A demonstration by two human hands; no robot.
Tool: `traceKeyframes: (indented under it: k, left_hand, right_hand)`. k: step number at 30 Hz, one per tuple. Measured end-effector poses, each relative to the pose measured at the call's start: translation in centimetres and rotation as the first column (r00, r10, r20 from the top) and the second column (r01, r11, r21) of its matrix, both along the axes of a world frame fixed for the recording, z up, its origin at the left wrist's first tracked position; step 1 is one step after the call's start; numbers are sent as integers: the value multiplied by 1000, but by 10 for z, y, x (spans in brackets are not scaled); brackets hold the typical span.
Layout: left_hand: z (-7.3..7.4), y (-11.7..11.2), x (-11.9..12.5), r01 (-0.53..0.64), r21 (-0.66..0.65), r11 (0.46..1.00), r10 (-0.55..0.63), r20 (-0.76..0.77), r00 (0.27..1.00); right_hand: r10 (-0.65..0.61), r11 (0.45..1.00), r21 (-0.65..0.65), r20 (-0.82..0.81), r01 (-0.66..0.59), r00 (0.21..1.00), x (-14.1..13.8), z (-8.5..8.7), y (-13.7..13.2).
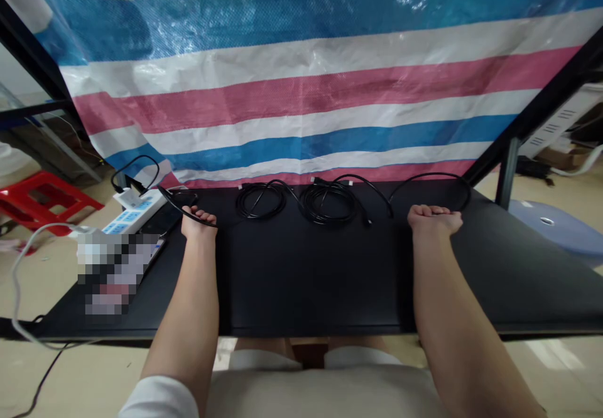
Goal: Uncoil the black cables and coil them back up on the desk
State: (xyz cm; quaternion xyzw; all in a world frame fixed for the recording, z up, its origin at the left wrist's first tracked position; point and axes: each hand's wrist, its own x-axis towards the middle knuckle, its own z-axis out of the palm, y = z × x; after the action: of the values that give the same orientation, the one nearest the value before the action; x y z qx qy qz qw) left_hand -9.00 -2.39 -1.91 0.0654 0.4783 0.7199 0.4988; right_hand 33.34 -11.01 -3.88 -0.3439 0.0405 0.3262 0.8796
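Note:
My left hand (198, 220) is closed around a black cable (173, 201), whose length sticks out to the upper left toward the power strip. On the right, my right hand (434, 218) makes a fist on another black cable (426, 174). That one arcs up behind the fist and down to its left. Between the hands, at the table's back edge, lie a left coil of black cable (239, 208) and a right coil of black cable (304, 209). Several plug ends show beside the coils. Whether the two held lengths belong to one cable, I cannot tell.
A white power strip (141, 209) with chargers plugged in lies at the table's left, beside a partly blurred phone (136, 261). Behind the black table (311, 280) hangs a striped plastic sheet (301, 98). Red stool (42, 201) at left; bluish plastic lid (556, 223) at right.

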Motion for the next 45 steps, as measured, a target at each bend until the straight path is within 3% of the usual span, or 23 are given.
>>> traceKeyframes:
  k: [2,4,7,9,11,14,19,21,25,28,32,34,36,38,40,42,45]
  left_hand:
    - [1,-1,5,-32,-32,999,28,-109,994]
    - [1,-1,10,-82,-39,996,66,-303,951]
    - [-2,-1,13,-168,-13,986,123,-628,768]
    - [-4,-1,11,-218,-37,975,117,-747,654]
    - [-4,-2,9,-246,-88,965,90,-773,629]
    - [-2,-2,7,-270,-104,957,114,-724,681]
    - [1,-1,9,-285,-62,957,192,-599,777]
    - [2,-2,12,-254,-65,965,178,-549,817]
    - [8,-6,20,-168,-105,980,105,-442,891]
    - [12,-8,24,-154,-118,981,101,-372,923]
    - [14,-6,28,-148,-22,989,137,-265,955]
    - [13,-5,29,-139,47,989,146,-217,965]
    - [13,-4,30,-131,98,987,148,-190,971]
    - [12,-4,30,-130,120,984,150,-177,973]
    - [11,-3,28,-144,116,983,162,-176,971]
    - [10,-3,27,-145,104,984,162,-186,969]
    - [7,-3,30,-104,118,988,127,-213,969]
  right_hand:
    - [-66,997,-40,-115,62,991,-7,9,-2]
    - [-62,998,-22,-100,61,993,-10,13,-1]
    - [-24,1000,19,10,23,1000,-9,11,2]
    - [-3,999,32,64,1,998,-7,8,5]
    - [16,998,58,143,-24,990,-7,5,7]
    - [-12,998,59,330,-8,944,-10,3,12]
    - [-239,961,6,516,276,822,-19,2,22]
    - [-265,949,9,566,316,781,-21,1,25]
    - [-218,958,3,660,288,719,-22,-5,32]
    - [-168,942,-49,789,332,591,-28,-12,33]
    - [18,814,-189,953,550,301,-44,-22,34]
    - [115,739,-249,962,625,248,-50,-24,35]
    - [154,691,-307,947,654,282,-51,-24,35]
    - [117,688,-353,916,634,383,-46,-21,34]
    - [49,755,-375,851,538,523,-40,-17,32]
    - [33,860,-358,749,363,661,-35,-12,29]
    - [77,966,-242,616,95,784,-38,-4,28]
